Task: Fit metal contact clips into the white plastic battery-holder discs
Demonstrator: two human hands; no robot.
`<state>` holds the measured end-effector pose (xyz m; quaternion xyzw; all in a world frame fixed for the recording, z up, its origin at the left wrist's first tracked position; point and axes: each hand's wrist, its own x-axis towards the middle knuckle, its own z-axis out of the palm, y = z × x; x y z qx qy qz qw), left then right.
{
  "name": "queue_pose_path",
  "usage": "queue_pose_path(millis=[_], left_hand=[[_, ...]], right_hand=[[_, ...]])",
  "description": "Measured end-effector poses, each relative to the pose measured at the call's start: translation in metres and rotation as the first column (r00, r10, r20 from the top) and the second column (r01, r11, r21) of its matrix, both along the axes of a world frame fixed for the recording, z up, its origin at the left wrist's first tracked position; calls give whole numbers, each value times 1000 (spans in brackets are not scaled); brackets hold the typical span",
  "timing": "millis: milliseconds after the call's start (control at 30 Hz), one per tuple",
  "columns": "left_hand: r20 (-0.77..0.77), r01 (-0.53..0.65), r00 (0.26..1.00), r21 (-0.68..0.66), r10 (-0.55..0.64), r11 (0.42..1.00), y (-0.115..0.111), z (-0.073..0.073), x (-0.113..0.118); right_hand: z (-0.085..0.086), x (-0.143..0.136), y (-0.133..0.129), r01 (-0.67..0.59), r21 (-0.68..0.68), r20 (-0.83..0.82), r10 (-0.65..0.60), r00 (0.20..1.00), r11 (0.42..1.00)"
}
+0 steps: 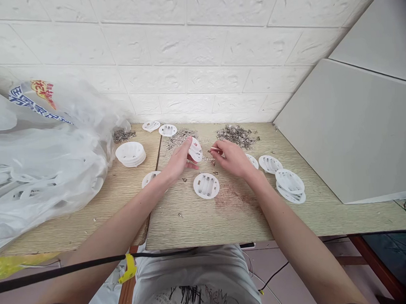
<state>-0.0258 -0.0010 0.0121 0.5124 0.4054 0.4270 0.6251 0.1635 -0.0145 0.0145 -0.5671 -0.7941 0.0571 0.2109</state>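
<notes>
A round white plastic piece [196, 150] stands tilted in my left hand [181, 161], held between thumb and fingers. To its right, my right hand [233, 157] has its fingertips pinched together over the small metal parts; whatever is between them is too small to name. Another round white piece with slots and metal contacts [206, 186] lies flat on the table just below both hands. Behind my left hand spreads a pile of small metal parts [185, 135], and a darker pile [235, 136] lies behind my right hand.
A stack of white discs [131, 154] and a large plastic bag [47, 164] are on the left. Several discs [289, 182] overlap at the right, near a grey panel [355, 130]. A black cable [93, 263] crosses in front of the table [200, 224]. A white brick-patterned wall stands behind.
</notes>
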Motion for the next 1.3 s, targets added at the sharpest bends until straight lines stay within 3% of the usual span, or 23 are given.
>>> queue_pose_path(millis=[133, 400, 1300], left_hand=[[0, 2, 1000, 4, -2, 1000, 0, 0, 0], [-38, 23, 999, 20, -22, 1000, -1, 2, 1], [-31, 124, 992, 115, -121, 986, -7, 7, 2]], right_hand=[[-1, -3, -1, -58, 36, -90, 61, 994, 998], [-4, 1, 1, -167, 147, -65, 178, 982, 975], [-9, -4, 0, -244, 302, 5, 254, 967, 921]])
